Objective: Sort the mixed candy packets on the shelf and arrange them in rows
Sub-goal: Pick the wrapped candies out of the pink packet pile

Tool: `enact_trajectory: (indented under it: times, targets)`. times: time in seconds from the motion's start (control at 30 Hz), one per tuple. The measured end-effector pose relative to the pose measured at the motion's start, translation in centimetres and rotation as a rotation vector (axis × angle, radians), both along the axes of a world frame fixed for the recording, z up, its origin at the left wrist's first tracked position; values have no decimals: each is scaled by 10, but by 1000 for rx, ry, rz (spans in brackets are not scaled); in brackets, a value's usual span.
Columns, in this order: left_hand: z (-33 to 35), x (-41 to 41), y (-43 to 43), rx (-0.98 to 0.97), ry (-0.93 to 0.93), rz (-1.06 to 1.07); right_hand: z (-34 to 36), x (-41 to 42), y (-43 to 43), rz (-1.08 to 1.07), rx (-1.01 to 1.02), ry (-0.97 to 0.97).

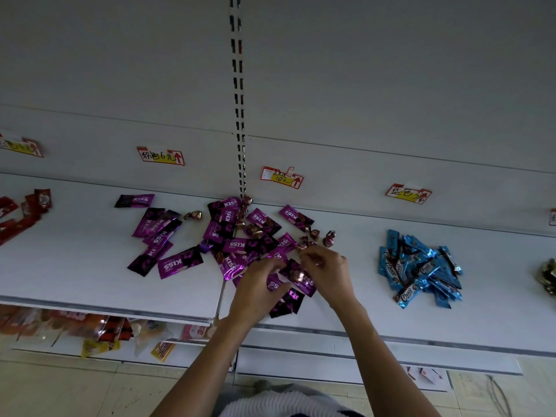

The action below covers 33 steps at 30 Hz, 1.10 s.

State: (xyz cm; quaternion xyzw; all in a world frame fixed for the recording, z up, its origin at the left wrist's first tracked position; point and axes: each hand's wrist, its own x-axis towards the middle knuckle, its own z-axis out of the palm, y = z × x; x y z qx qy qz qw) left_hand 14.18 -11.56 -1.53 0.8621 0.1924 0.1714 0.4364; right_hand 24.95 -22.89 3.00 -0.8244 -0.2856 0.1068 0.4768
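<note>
This is a shop – a retail aisle. The white metal shelf [90, 266] hangs from a slotted upright [239, 115] set in a plain white back panel [361, 85], the kind used for store gondolas. Handwritten price tags [161, 156] in red and yellow, each with a red arrow, are stuck along the rail above the goods. Stock lies in heaps by kind – purple Kiss packets [177, 263], blue Choco packets [421, 269], red packets [18, 218] at the left edge. A lower shelf [301, 359] carries bagged snacks [90, 326], and below it shows a pale tiled floor [60, 386].
</note>
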Motion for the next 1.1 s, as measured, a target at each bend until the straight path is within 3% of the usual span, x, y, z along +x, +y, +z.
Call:
enact_trajectory:
  times: [0.17,0.47,0.57,0.77,1.1]
  targets:
    - [-14,5,-3,17,81,78,-7,-10,4,187,-140,-115]
    - [-22,-6,4,201,3,-81,-35,3,-5,11,-218,-275]
    - [-25,-10,9,253,5,-84,-34,-4,-4,23,-232,-259]
    - [-27,-30,33,261,24,-4,-25,-19,12,87,-571,-139]
    - [-26,-67,87,319,96,163,-32,-40,55,33,-336,-82]
